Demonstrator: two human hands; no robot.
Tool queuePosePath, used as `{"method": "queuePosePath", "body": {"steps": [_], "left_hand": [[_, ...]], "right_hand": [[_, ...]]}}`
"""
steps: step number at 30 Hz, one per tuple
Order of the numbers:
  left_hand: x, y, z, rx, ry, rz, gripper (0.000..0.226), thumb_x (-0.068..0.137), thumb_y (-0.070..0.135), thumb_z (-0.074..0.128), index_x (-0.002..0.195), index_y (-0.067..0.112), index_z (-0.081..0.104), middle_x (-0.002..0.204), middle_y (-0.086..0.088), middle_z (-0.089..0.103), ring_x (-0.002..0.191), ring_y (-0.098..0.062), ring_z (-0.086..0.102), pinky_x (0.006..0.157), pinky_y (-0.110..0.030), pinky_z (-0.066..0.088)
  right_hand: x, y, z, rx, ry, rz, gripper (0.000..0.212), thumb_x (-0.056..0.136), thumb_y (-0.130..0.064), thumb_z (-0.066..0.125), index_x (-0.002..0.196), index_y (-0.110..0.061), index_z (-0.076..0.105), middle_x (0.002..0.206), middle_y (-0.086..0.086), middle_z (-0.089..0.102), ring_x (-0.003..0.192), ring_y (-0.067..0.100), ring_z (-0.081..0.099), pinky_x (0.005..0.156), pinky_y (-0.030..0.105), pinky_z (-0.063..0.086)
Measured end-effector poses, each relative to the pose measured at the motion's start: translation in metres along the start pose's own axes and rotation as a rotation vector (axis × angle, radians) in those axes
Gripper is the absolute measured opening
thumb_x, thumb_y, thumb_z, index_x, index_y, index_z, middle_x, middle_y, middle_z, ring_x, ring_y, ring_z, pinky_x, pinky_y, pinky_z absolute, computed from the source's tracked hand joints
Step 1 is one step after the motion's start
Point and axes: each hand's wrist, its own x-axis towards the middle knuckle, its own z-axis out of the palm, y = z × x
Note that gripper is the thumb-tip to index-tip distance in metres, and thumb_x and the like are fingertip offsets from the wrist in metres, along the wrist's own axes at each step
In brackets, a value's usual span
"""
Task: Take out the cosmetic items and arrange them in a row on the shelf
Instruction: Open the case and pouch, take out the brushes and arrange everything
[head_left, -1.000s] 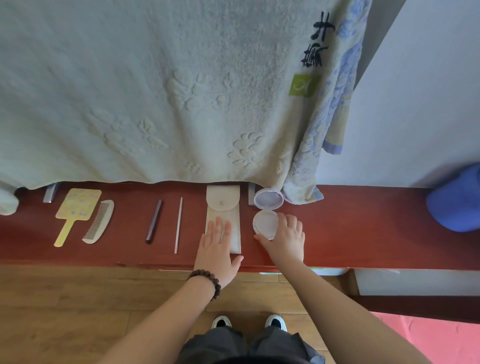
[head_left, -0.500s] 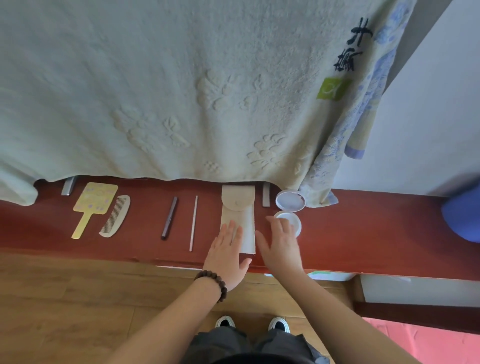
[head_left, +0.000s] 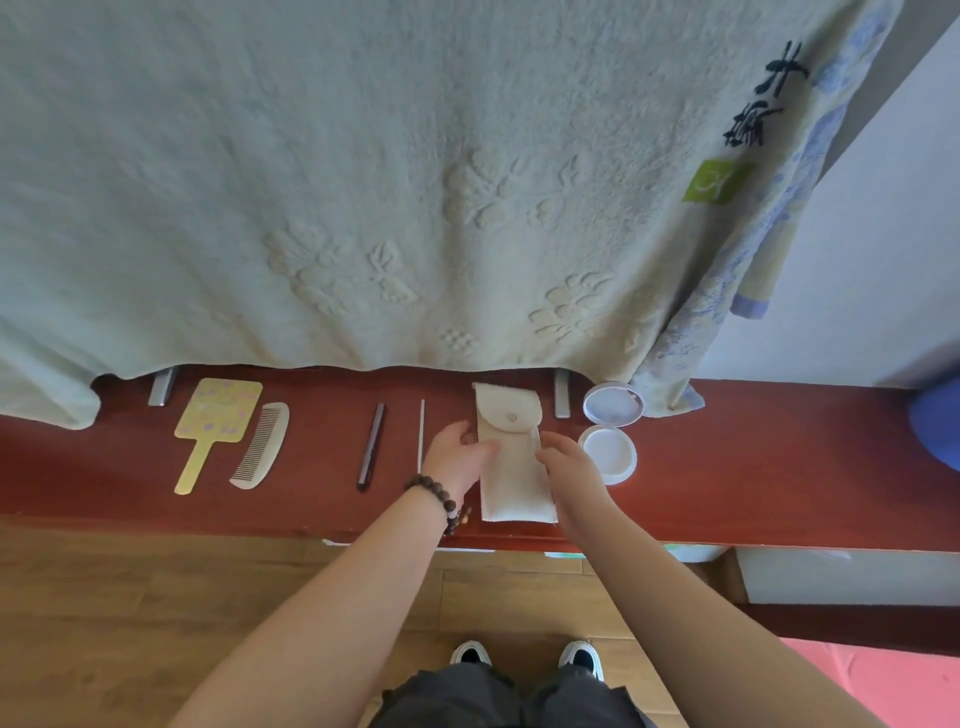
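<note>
Towel (head_left: 363, 171): a pale embossed sheet hanging down over the back of the shelf; its hem hides the rear edge, which is probably why the items sit toward the front.
Shelf (head_left: 753, 467): a long red-brown wooden ledge, the surface where the row is being built.
Pouch (head_left: 511, 457): the landmark, a cream fabric sleeve with a snap flap, lying lengthwise across the shelf, its flap closed.
Left hand (head_left: 457, 457): at the pouch's left edge, fingers curled against the fabric. It seems to be gripping that side, likely to steady or square it.
Right hand (head_left: 569, 467): at the pouch's right edge, fingers bent toward the cloth. Whether it pinches the fabric or only touches it, I cannot tell.
Hand mirror (head_left: 213, 421): yellow, far left of the pouch, handle pointing to the front edge.
Comb (head_left: 262, 447): just right of the mirror, well left of the pouch.
Compact (head_left: 608, 434): just right of the pouch, lying open so that both round halves show.
Dark pencil (head_left: 371, 447): left of the pouch, parallel to it.
White stick (head_left: 422, 436): between the pencil and the pouch, close to the left hand.
Progress: the items look mostly laid out; the pouch appears to be what is left to straighten.
</note>
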Motion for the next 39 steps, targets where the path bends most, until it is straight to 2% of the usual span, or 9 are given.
{"method": "queuePosePath", "body": {"steps": [6, 10, 13, 18, 22, 26, 33, 36, 39], "left_hand": [[-0.020, -0.011, -0.002, -0.082, -0.030, 0.078, 0.057, 0.075, 0.003, 0.075, 0.119, 0.022, 0.045, 0.110, 0.002, 0.061, 0.103, -0.023, 0.062, 0.088, -0.047, 0.054], [-0.036, 0.001, -0.013, -0.225, -0.129, 0.082, 0.059, 0.077, -0.008, 0.070, 0.124, 0.015, 0.044, 0.116, -0.006, 0.061, 0.106, -0.026, 0.062, 0.089, -0.049, 0.053], [-0.047, 0.013, -0.021, -0.200, -0.228, 0.117, 0.056, 0.078, -0.006, 0.068, 0.125, 0.016, 0.048, 0.117, -0.010, 0.065, 0.105, -0.028, 0.065, 0.090, -0.052, 0.052], [-0.068, 0.033, -0.018, -0.136, -0.359, 0.192, 0.049, 0.078, 0.006, 0.073, 0.123, 0.015, 0.055, 0.116, -0.010, 0.068, 0.105, -0.029, 0.066, 0.091, -0.054, 0.051], [-0.079, 0.043, -0.009, -0.107, -0.361, 0.240, 0.059, 0.069, 0.016, 0.079, 0.123, 0.015, 0.055, 0.116, -0.009, 0.068, 0.105, -0.027, 0.066, 0.092, -0.053, 0.051], [-0.086, 0.049, -0.003, -0.089, -0.345, 0.292, 0.063, 0.064, 0.019, 0.082, 0.122, 0.016, 0.056, 0.115, -0.008, 0.068, 0.105, -0.026, 0.066, 0.092, -0.052, 0.051], [-0.095, 0.048, 0.008, -0.064, -0.196, 0.408, 0.057, 0.066, 0.009, 0.078, 0.117, 0.021, 0.057, 0.110, -0.004, 0.069, 0.101, -0.021, 0.067, 0.090, -0.046, 0.053], [-0.094, 0.045, 0.007, 0.063, -0.118, 0.412, 0.051, 0.067, 0.010, 0.077, 0.112, 0.023, 0.057, 0.106, 0.001, 0.068, 0.101, -0.019, 0.065, 0.090, -0.045, 0.053], [-0.094, 0.038, 0.003, 0.090, -0.143, 0.388, 0.054, 0.062, 0.017, 0.077, 0.111, 0.022, 0.057, 0.108, -0.002, 0.068, 0.102, -0.021, 0.065, 0.092, -0.050, 0.051]], "right_hand": [[-0.027, 0.006, -0.008, 0.078, -0.109, -0.124, 0.033, 0.091, -0.006, 0.048, 0.121, -0.019, 0.053, 0.114, 0.002, 0.062, 0.107, 0.023, 0.060, 0.095, 0.041, 0.050], [-0.042, -0.009, -0.029, -0.230, -0.050, -0.438, 0.040, 0.088, -0.011, 0.060, 0.124, -0.023, 0.050, 0.108, -0.007, 0.061, 0.101, 0.011, 0.059, 0.090, 0.030, 0.050], [-0.047, -0.029, -0.049, -0.539, 0.045, -0.788, 0.058, 0.082, -0.024, 0.071, 0.133, -0.032, 0.045, 0.124, -0.017, 0.047, 0.101, 0.006, 0.051, 0.084, 0.018, 0.043], [-0.037, -0.066, -0.070, -0.845, -0.035, -1.206, 0.056, 0.078, -0.030, 0.073, 0.130, -0.028, 0.053, 0.144, -0.002, 0.040, 0.126, 0.016, 0.037, 0.099, 0.035, 0.040], [-0.035, -0.083, -0.080, -0.929, -0.043, -1.436, 0.037, 0.086, -0.039, 0.059, 0.116, -0.018, 0.068, 0.135, 0.009, 0.053, 0.126, 0.027, 0.047, 0.102, 0.038, 0.043], [-0.041, -0.088, -0.083, -0.911, -0.086, -1.637, 0.029, 0.095, -0.030, 0.052, 0.104, -0.013, 0.073, 0.123, 0.008, 0.064, 0.120, 0.027, 0.055, 0.101, 0.039, 0.045], [-0.054, -0.096, -0.075, -0.788, -0.037, -1.666, 0.020, 0.092, -0.010, 0.052, 0.087, -0.006, 0.071, 0.093, 0.005, 0.073, 0.097, 0.024, 0.067, 0.082, 0.033, 0.054], [-0.065, -0.106, -0.073, -0.670, 0.025, -1.515, 0.019, 0.093, -0.015, 0.045, 0.092, -0.009, 0.063, 0.072, 0.003, 0.064, 0.065, 0.016, 0.057, 0.057, 0.034, 0.049], [-0.076, -0.122, -0.069, -0.485, -0.010, -1.284, 0.015, 0.094, -0.022, 0.048, 0.087, -0.011, 0.057, 0.058, 0.003, 0.050, 0.054, 0.015, 0.041, 0.054, 0.027, 0.039]]}}
